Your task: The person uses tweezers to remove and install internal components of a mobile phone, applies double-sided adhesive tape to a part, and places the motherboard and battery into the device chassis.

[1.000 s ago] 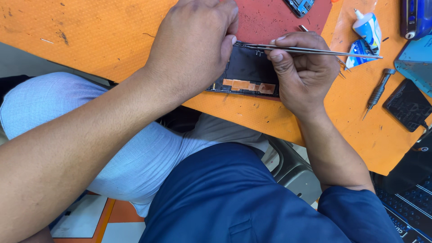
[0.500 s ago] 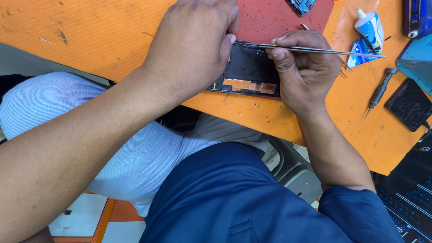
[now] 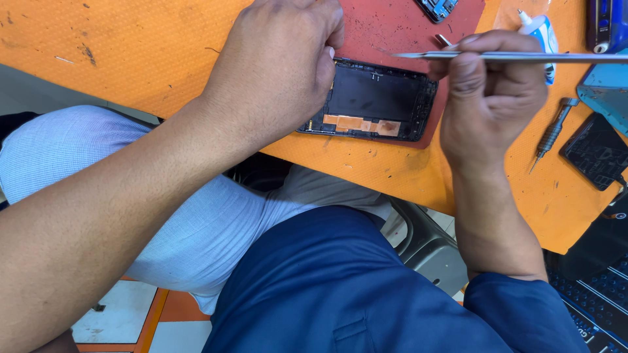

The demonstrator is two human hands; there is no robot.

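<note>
While seated at the orange mat (image 3: 131, 52):
Left hand (image 3: 275, 65): fingers curled, pressed on the phone frame (image 3: 376, 101).
Right hand (image 3: 490, 98): tweezers (image 3: 517, 57) pinched between fingertips, held just beyond the frame's edge.

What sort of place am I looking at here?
Most likely a phone repair bench: an opened phone frame lies on an orange worktop, the right hand holds metal tweezers, and a small screwdriver lies nearby.

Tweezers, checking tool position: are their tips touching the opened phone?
No, the tweezers in the right hand sit above the phone.
</note>
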